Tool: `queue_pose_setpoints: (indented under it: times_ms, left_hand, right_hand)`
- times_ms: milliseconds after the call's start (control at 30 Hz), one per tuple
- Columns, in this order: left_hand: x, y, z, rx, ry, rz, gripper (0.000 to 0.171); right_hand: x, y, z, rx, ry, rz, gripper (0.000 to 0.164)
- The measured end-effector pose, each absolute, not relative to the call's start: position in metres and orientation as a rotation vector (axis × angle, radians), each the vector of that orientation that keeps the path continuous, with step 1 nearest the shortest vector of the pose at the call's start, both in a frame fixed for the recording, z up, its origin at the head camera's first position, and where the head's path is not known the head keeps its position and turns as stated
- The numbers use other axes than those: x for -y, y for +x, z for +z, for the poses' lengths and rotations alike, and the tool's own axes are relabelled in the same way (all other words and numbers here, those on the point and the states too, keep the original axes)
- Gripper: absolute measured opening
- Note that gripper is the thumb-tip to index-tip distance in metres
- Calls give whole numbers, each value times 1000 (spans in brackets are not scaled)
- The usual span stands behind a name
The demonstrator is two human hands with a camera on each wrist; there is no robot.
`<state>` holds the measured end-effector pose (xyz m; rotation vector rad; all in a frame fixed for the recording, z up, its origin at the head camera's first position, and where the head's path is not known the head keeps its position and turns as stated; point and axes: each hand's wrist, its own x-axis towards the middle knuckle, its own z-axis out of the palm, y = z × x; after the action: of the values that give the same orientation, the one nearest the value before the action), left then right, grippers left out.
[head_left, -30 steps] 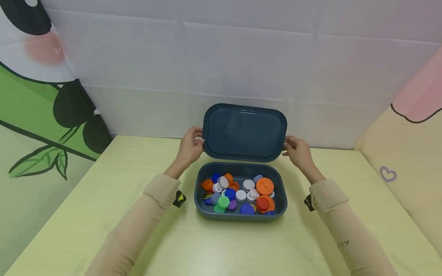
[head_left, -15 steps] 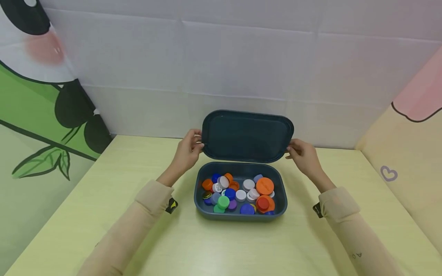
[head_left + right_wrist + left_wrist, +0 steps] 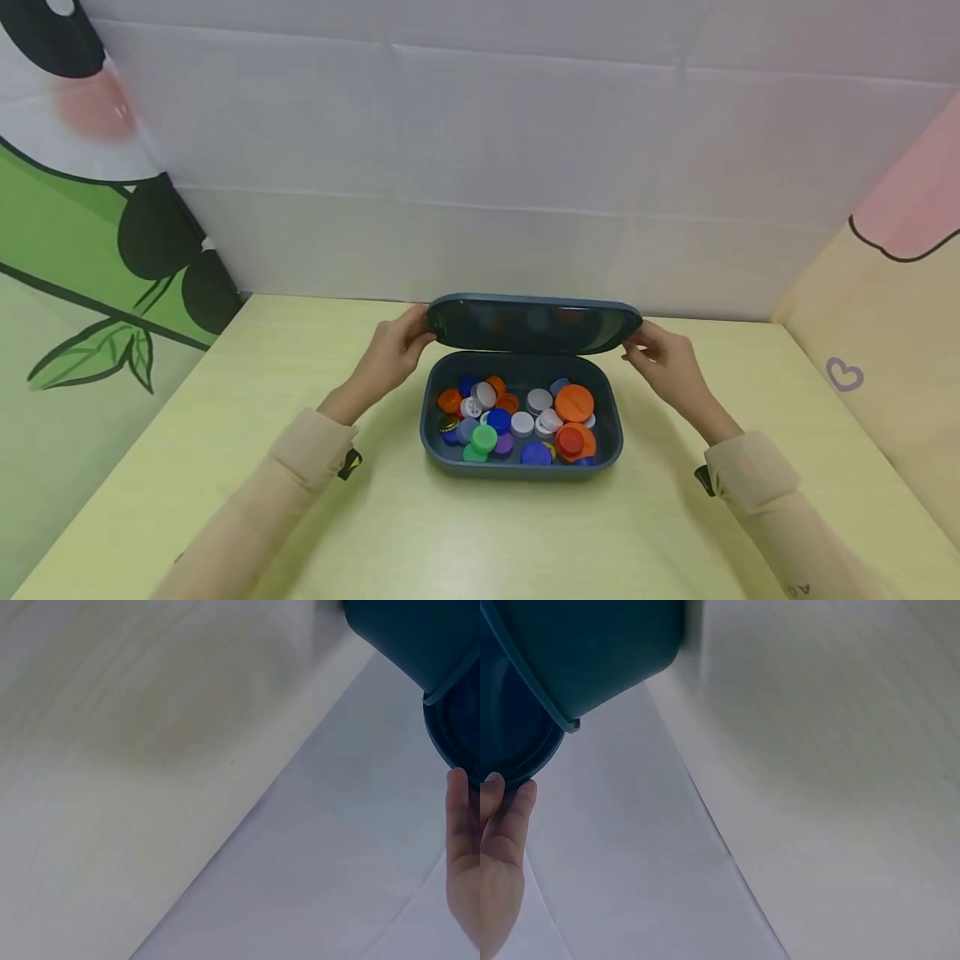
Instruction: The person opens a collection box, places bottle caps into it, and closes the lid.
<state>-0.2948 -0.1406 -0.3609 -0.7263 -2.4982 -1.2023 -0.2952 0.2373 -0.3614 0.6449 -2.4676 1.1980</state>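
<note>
A dark blue plastic box sits on the table, holding several bottle caps in orange, white, blue, green, purple and red. Behind its far rim, the matching lid is tilted steeply, its underside facing me and faintly reflecting the caps. My left hand pinches the lid's left end between thumb and fingers; the left wrist view shows the fingertips at the lid's rounded corner. At the opposite end, my right hand pinches the lid's right edge, part of its grip hidden behind the lid.
The pale wooden table extends around the box. A white cloth backdrop rises close behind the lid at the table's far edge. Painted panels stand on both sides, a green one at left and a cream one at right.
The lid has come down and tipped forward toward the box, so its underside now looks much narrower. Both hands moved with it and their forearms spread outward. The box and caps stayed put.
</note>
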Motion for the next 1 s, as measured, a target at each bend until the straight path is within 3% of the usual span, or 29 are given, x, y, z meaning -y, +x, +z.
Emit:
queue_pose_setpoints:
  times_ms: [233, 600, 1000]
  left_hand:
    - [143, -290, -365, 2503, -796, -1074, 22]
    - [149, -281, -374, 2522, -971, -861, 36]
    - [153, -271, -382, 2456, -1147, -683, 23]
  right_hand:
    - [-245, -295, -373, 2437, 768, 1126, 24]
    - [-253, -288, -378, 2464, 1020, 975, 44]
    - [-254, -282, -391, 2396, 1168, 799, 40]
